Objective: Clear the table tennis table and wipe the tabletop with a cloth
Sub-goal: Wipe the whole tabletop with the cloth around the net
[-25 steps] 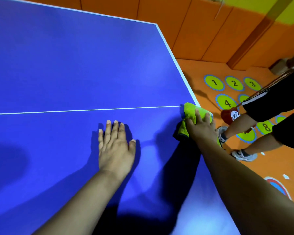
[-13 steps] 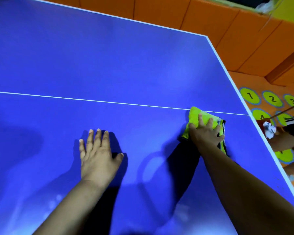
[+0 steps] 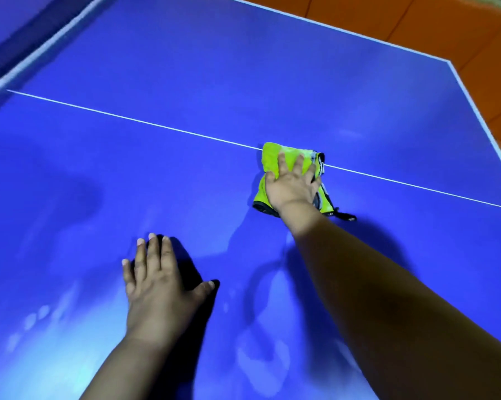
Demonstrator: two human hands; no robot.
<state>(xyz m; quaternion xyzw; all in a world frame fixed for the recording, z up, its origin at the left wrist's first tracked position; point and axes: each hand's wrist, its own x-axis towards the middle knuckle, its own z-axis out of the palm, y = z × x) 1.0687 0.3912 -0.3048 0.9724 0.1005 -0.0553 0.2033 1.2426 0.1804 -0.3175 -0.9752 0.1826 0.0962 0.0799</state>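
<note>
The blue table tennis tabletop (image 3: 185, 82) fills the view, crossed by a thin white centre line. A folded lime-green cloth (image 3: 269, 157) with black and white trim lies on that line right of the middle. My right hand (image 3: 292, 186) presses flat on the cloth, fingers spread and straight. Nearer to me and to the left, my left hand (image 3: 156, 287) rests palm down on the bare surface with straight fingers. Faint wet smears show on the surface near my left arm.
The table's white right edge (image 3: 480, 111) runs along an orange padded floor (image 3: 445, 24) at the top right. At the top left, the net's white band (image 3: 41, 47) is blurred. Nothing else lies on the tabletop in view.
My right hand slid the cloth leftward from the table's right edge to the centre line area. The view turned left, so the floor numbers and another person's legs left the frame.
</note>
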